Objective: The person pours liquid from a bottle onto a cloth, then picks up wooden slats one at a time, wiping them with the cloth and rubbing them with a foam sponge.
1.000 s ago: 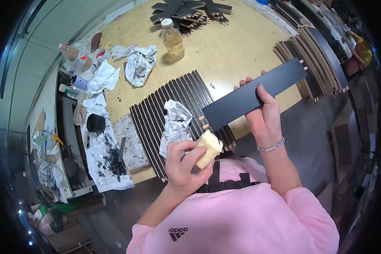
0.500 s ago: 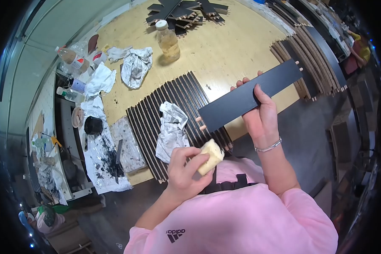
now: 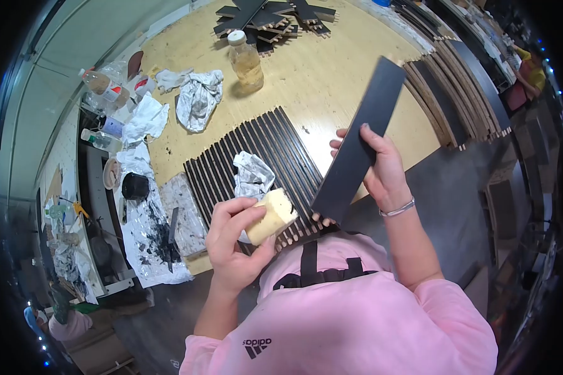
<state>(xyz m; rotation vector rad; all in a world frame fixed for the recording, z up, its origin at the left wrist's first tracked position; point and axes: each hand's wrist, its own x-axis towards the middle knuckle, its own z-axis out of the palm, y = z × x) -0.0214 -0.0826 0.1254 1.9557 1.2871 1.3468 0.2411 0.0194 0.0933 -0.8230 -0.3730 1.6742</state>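
My left hand (image 3: 234, 240) is closed round a pale yellow sponge (image 3: 273, 217), one corner of which is marked black. A flat black board (image 3: 364, 139) with wooden dowels at its lower end is gripped in my right hand (image 3: 385, 165), thumb on its face. The board is tilted steeply, its lower end over the near edge of the table. Beneath the sponge, a row of black boards (image 3: 256, 147) stands on edge, packed side by side. On that row lies a crumpled white rag (image 3: 252, 175), partly hidden by the sponge and my left hand.
A jar of yellowish liquid (image 3: 246, 65) stands on the table (image 3: 331, 69). Behind it are piled black boards (image 3: 266, 19); more boards (image 3: 466, 94) are stacked at right. A stained rag (image 3: 199, 100), black cup (image 3: 135, 185) and bottles (image 3: 109, 87) are at left. Other people are at both sides.
My right hand has swung the board from nearly level to steeply tilted. The sponge in my left hand has moved left, away from the board's lower end.
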